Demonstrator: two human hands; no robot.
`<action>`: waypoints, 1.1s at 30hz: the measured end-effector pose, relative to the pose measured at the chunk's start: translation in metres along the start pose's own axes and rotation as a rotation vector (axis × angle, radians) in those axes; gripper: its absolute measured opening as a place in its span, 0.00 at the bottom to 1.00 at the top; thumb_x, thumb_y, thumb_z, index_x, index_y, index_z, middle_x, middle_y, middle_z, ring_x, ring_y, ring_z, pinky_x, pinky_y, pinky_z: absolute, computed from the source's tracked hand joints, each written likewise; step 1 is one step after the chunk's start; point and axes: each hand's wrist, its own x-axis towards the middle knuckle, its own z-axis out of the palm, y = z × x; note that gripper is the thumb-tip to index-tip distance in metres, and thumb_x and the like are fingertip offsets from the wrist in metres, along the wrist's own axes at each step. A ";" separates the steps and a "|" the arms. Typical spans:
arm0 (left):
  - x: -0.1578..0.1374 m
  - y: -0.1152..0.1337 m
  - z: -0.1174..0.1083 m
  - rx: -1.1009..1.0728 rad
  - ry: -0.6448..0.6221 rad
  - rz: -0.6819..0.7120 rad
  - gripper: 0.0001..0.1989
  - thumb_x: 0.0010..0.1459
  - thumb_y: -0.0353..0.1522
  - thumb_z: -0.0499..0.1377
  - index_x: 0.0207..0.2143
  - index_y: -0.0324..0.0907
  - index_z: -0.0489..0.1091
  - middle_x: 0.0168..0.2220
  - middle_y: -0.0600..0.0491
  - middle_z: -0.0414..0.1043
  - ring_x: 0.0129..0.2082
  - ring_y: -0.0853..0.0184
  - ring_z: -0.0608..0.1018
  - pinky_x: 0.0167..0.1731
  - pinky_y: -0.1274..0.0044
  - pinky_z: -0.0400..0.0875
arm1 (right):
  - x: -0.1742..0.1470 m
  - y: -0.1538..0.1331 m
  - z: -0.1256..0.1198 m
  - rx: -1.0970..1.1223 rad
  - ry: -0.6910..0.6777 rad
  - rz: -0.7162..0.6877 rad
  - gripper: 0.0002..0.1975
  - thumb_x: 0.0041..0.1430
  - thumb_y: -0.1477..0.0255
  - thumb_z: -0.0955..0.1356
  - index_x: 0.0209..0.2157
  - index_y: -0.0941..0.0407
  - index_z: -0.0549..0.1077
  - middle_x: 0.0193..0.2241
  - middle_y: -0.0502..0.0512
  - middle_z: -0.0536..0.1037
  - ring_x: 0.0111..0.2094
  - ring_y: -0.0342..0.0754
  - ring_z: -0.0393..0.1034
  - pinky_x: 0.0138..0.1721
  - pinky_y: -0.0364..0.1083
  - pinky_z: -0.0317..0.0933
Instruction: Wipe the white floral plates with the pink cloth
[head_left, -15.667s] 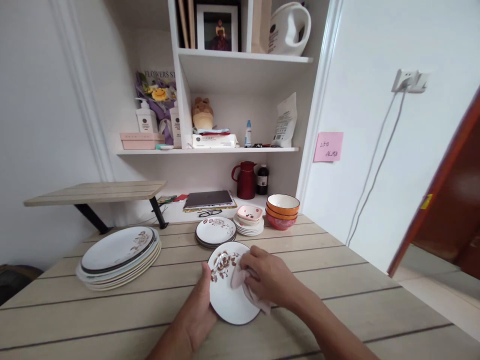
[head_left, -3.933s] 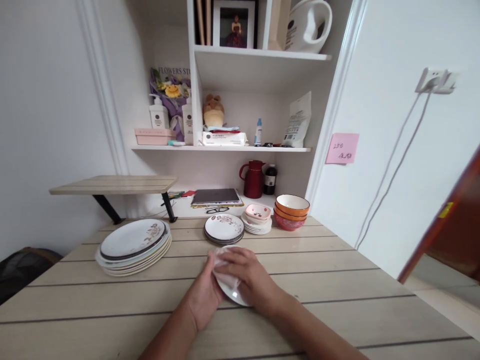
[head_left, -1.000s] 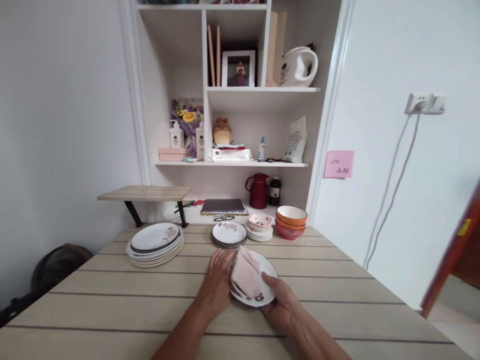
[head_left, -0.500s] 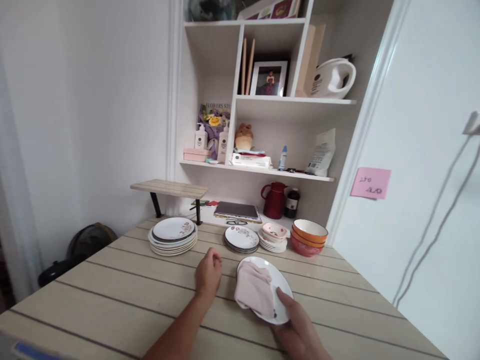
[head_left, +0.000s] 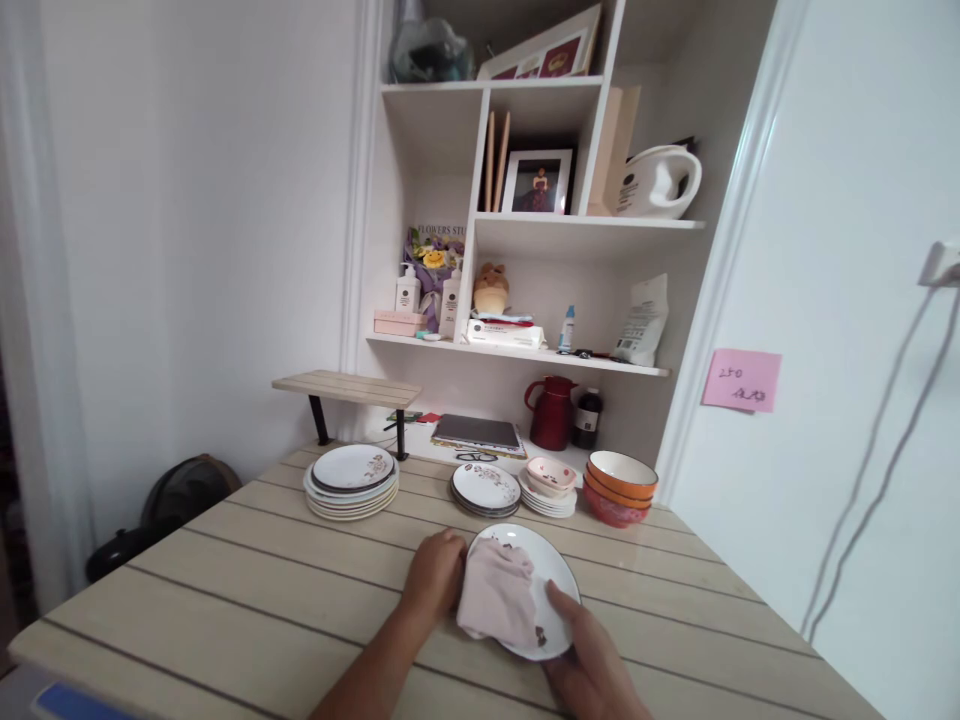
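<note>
A white plate (head_left: pixel 556 575) with a thin dark rim and a small floral print is held tilted above the table. My right hand (head_left: pixel 592 650) grips its lower right edge, thumb on the face and fingers underneath. Over the left part of the plate lies a folded pale pink cloth (head_left: pixel 496 592). My left hand (head_left: pixel 435 572) is closed, its curled fingers against the plate's left edge beside the cloth. The fingertips are hidden, so whether they pinch the rim or the cloth is unclear.
Behind stand a large plate stack (head_left: pixel 352 480), smaller floral plates (head_left: pixel 486 488), saucers with a pink bowl (head_left: pixel 551 477), and orange bowls (head_left: pixel 619 480). A small raised wooden stand (head_left: pixel 349 388) is at the back left. Further back are a laptop (head_left: pixel 478 431) and a red jug (head_left: pixel 551 412).
My left hand has moved right, from apart over the table to the plate's left edge. The plate and cloth have shifted slightly left in view, still in my right hand.
</note>
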 end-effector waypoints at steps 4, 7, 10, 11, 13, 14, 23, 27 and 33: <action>-0.001 0.002 -0.002 0.042 -0.021 0.016 0.13 0.56 0.27 0.49 0.30 0.42 0.73 0.35 0.51 0.74 0.37 0.65 0.73 0.38 0.75 0.61 | -0.003 -0.006 0.004 -0.019 -0.062 0.075 0.26 0.53 0.78 0.68 0.53 0.68 0.61 0.28 0.61 0.81 0.27 0.51 0.76 0.28 0.45 0.71; 0.000 0.001 -0.002 0.077 -0.039 0.030 0.12 0.57 0.27 0.49 0.32 0.42 0.73 0.36 0.51 0.74 0.37 0.65 0.73 0.38 0.75 0.61 | -0.004 -0.009 0.005 -0.019 -0.133 0.114 0.26 0.54 0.78 0.67 0.54 0.70 0.60 0.30 0.64 0.81 0.31 0.53 0.77 0.34 0.48 0.72; 0.002 0.000 -0.003 0.113 -0.053 0.059 0.13 0.57 0.28 0.49 0.32 0.43 0.73 0.37 0.51 0.74 0.38 0.65 0.73 0.38 0.75 0.61 | -0.005 -0.011 0.006 -0.015 -0.141 0.116 0.26 0.55 0.78 0.67 0.55 0.70 0.60 0.31 0.65 0.81 0.30 0.53 0.77 0.35 0.48 0.71; 0.002 -0.001 -0.003 0.128 -0.056 0.067 0.12 0.57 0.28 0.49 0.32 0.43 0.73 0.36 0.51 0.74 0.38 0.65 0.73 0.37 0.75 0.61 | -0.005 -0.011 0.006 -0.011 -0.132 0.117 0.26 0.55 0.78 0.67 0.55 0.70 0.60 0.31 0.64 0.81 0.30 0.53 0.77 0.35 0.49 0.71; 0.003 -0.001 -0.003 0.161 -0.056 0.079 0.12 0.57 0.28 0.50 0.32 0.43 0.73 0.36 0.51 0.74 0.38 0.65 0.73 0.37 0.75 0.61 | -0.006 -0.012 0.007 -0.004 -0.117 0.119 0.26 0.55 0.78 0.67 0.54 0.70 0.61 0.31 0.64 0.81 0.30 0.53 0.77 0.34 0.48 0.71; 0.003 -0.001 -0.002 0.182 -0.053 0.084 0.12 0.58 0.28 0.50 0.33 0.43 0.73 0.37 0.51 0.74 0.38 0.65 0.73 0.38 0.75 0.61 | -0.006 -0.012 0.007 -0.004 -0.118 0.118 0.25 0.55 0.77 0.67 0.54 0.69 0.61 0.31 0.64 0.81 0.30 0.52 0.77 0.33 0.47 0.71; -0.001 0.006 -0.001 0.339 0.059 0.141 0.14 0.61 0.27 0.48 0.37 0.43 0.73 0.39 0.48 0.74 0.45 0.60 0.72 0.59 0.59 0.46 | -0.001 -0.011 0.003 -0.017 -0.126 0.107 0.24 0.54 0.77 0.68 0.52 0.68 0.64 0.32 0.64 0.80 0.30 0.51 0.76 0.34 0.47 0.70; -0.001 0.011 -0.004 0.337 0.130 0.157 0.16 0.61 0.29 0.49 0.49 0.47 0.68 0.58 0.46 0.64 0.60 0.55 0.60 0.60 0.51 0.34 | 0.001 -0.011 0.003 -0.006 -0.107 0.125 0.24 0.53 0.78 0.68 0.51 0.69 0.65 0.33 0.65 0.80 0.31 0.51 0.76 0.36 0.47 0.70; 0.001 0.003 0.001 0.247 0.132 0.155 0.13 0.59 0.28 0.52 0.42 0.46 0.73 0.56 0.46 0.67 0.57 0.56 0.66 0.58 0.54 0.48 | 0.000 -0.011 0.004 0.028 -0.124 0.126 0.24 0.55 0.78 0.66 0.54 0.69 0.62 0.33 0.65 0.80 0.33 0.52 0.76 0.38 0.48 0.69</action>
